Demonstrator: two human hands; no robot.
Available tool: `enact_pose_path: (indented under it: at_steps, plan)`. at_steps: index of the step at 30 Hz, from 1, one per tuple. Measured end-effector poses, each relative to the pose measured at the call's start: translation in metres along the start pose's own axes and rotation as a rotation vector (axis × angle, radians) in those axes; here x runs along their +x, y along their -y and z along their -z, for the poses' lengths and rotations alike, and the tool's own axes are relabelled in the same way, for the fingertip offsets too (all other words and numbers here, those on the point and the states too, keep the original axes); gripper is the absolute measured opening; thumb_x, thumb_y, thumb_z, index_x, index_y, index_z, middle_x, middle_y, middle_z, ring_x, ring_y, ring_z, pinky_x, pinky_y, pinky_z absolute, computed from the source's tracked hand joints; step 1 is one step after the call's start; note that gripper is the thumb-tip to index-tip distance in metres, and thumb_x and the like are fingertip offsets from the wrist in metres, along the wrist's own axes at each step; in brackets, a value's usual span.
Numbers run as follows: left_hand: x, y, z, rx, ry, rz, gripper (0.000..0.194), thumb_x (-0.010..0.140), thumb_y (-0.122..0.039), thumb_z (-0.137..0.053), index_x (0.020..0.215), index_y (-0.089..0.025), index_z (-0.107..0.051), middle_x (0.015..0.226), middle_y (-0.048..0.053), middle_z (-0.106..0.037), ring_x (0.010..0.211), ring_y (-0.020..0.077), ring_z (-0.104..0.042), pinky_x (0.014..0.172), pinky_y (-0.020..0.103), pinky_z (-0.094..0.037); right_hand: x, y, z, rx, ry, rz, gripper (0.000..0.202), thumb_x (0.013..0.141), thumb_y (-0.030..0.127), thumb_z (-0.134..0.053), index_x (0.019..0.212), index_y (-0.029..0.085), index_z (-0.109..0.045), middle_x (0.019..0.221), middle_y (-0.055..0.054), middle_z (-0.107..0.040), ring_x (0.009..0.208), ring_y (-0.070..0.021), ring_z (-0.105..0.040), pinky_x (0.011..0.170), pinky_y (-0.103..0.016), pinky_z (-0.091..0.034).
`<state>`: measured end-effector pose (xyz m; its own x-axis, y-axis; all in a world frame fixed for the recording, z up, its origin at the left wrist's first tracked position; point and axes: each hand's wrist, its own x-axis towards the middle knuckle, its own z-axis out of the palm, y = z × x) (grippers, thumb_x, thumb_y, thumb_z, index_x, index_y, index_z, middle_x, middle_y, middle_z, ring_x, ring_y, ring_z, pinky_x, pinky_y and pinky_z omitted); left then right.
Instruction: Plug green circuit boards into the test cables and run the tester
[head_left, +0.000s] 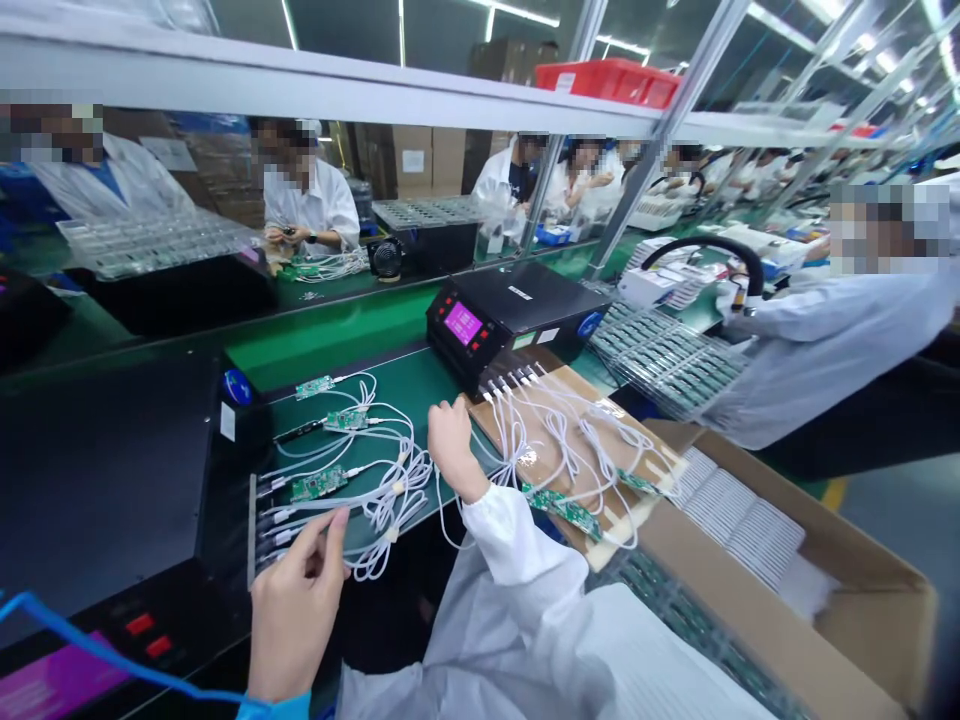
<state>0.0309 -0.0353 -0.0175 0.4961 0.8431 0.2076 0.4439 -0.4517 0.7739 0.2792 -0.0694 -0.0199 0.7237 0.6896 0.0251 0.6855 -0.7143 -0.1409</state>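
Observation:
My left hand (pixel 300 590) is at the front of the green bench, its thumb and fingers curled together beside white cable plugs (pixel 281 517) in the left black tester (pixel 112 480). Whether a cable is between those fingers is hidden. Further right, my right hand (pixel 454 452) is closed at the edge of a brown board (pixel 551 415), near white cables (pixel 517 455); its fingertips hide anything they hold. Small green circuit boards (pixel 319 484) lie between my hands and the left tester, wired to white cables. More circuit boards (pixel 566 508) hang on cables over the brown board.
Behind the brown board sits a second black tester (pixel 517 305) with a lit purple screen. An open carton (pixel 810 570) with white stacked trays stands at the right. A blue cord (pixel 127 660) runs to my left wrist. A co-worker (pixel 840 330) sits at the right beside board trays (pixel 667 360).

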Motion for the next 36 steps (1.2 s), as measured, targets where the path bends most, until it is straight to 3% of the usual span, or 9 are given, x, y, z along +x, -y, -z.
enact_pose_path:
  at_steps: [5,8,14,17,20,25,29,32,36]
  plan:
    - [0.008,-0.013,-0.01,-0.096,0.06,0.045,0.045,0.087,-0.063,-0.062,0.099,-0.023,-0.078,0.055,0.0,-0.062,0.047,0.0175,-0.06,0.045,0.025,-0.045,0.004,-0.001,0.002,-0.015,0.021,0.029,0.031,0.088,-0.004,-0.05,0.101,0.009,-0.074,0.103,-0.019,-0.072,0.113,-0.0319,-0.058,0.086,-0.035,-0.045]
    - [0.019,-0.025,-0.026,-0.21,0.122,0.103,0.05,0.086,-0.067,-0.062,0.099,-0.022,-0.077,0.059,0.002,-0.064,0.051,0.0192,-0.063,0.047,0.027,-0.049,-0.001,-0.007,0.003,-0.01,-0.04,0.033,0.026,0.091,0.0,-0.051,0.101,0.008,-0.073,0.106,-0.019,-0.071,0.112,-0.0324,-0.059,0.09,-0.037,-0.046]
    - [0.056,-0.053,-0.092,-0.412,0.135,-0.012,0.045,0.091,-0.054,-0.062,0.113,-0.017,-0.075,0.11,0.016,-0.076,0.099,0.0285,-0.074,0.079,0.038,-0.062,-0.024,-0.02,0.0,0.16,-0.343,0.022,0.019,0.103,0.015,-0.045,0.102,0.012,-0.064,0.101,-0.015,-0.07,0.099,-0.0281,-0.065,0.088,-0.038,-0.049]
    - [0.071,-0.061,-0.125,-0.469,0.177,-0.01,0.047,0.093,-0.046,-0.06,0.125,-0.013,-0.071,0.125,0.019,-0.073,0.114,0.0302,-0.071,0.098,0.044,-0.059,-0.035,-0.026,-0.001,0.38,-0.388,0.019,0.017,0.106,0.02,-0.043,0.104,0.015,-0.06,0.097,-0.011,-0.07,0.088,-0.0236,-0.068,0.077,-0.033,-0.05]
    - [0.079,-0.064,-0.145,-0.55,0.296,0.012,0.047,0.099,-0.045,-0.054,0.132,-0.014,-0.068,0.138,0.017,-0.069,0.131,0.029,-0.064,0.115,0.047,-0.048,-0.041,-0.031,-0.002,0.555,-0.415,0.004,0.015,0.106,0.023,-0.044,0.105,0.016,-0.057,0.098,-0.01,-0.07,0.085,-0.0223,-0.07,0.073,-0.031,-0.051]
    - [0.081,-0.068,-0.156,-0.7,0.41,0.042,0.05,0.1,-0.052,-0.054,0.132,-0.017,-0.069,0.14,0.013,-0.068,0.133,0.0269,-0.063,0.118,0.043,-0.045,-0.046,-0.033,0.001,0.693,-0.428,-0.039,0.015,0.107,0.026,-0.043,0.108,0.016,-0.054,0.103,-0.012,-0.072,0.09,-0.0226,-0.073,0.076,-0.031,-0.053]
    - [0.079,-0.07,-0.159,-0.752,0.411,0.061,0.05,0.098,-0.056,-0.057,0.128,-0.019,-0.071,0.138,0.012,-0.07,0.132,0.027,-0.063,0.117,0.042,-0.046,-0.047,-0.03,0.01,0.497,-0.318,-0.096,0.02,0.109,0.026,-0.036,0.107,0.015,-0.053,0.097,-0.013,-0.071,0.086,-0.0235,-0.073,0.073,-0.03,-0.052]
    - [0.079,-0.072,-0.16,-0.735,0.333,0.07,0.048,0.098,-0.057,-0.058,0.125,-0.02,-0.072,0.137,0.012,-0.07,0.132,0.026,-0.062,0.118,0.041,-0.045,-0.051,-0.026,0.013,0.374,-0.219,-0.103,0.022,0.11,0.024,-0.034,0.104,0.016,-0.055,0.093,-0.011,-0.071,0.085,-0.0225,-0.073,0.072,-0.028,-0.052]
    - [0.082,-0.077,-0.157,-0.809,0.241,0.184,0.051,0.097,-0.058,-0.059,0.129,-0.02,-0.069,0.131,0.014,-0.072,0.119,0.0241,-0.07,0.105,0.039,-0.055,-0.066,-0.022,0.003,0.454,-0.196,-0.049,0.023,0.11,0.022,-0.035,0.109,0.016,-0.057,0.103,-0.012,-0.072,0.094,-0.0227,-0.074,0.075,-0.029,-0.055]
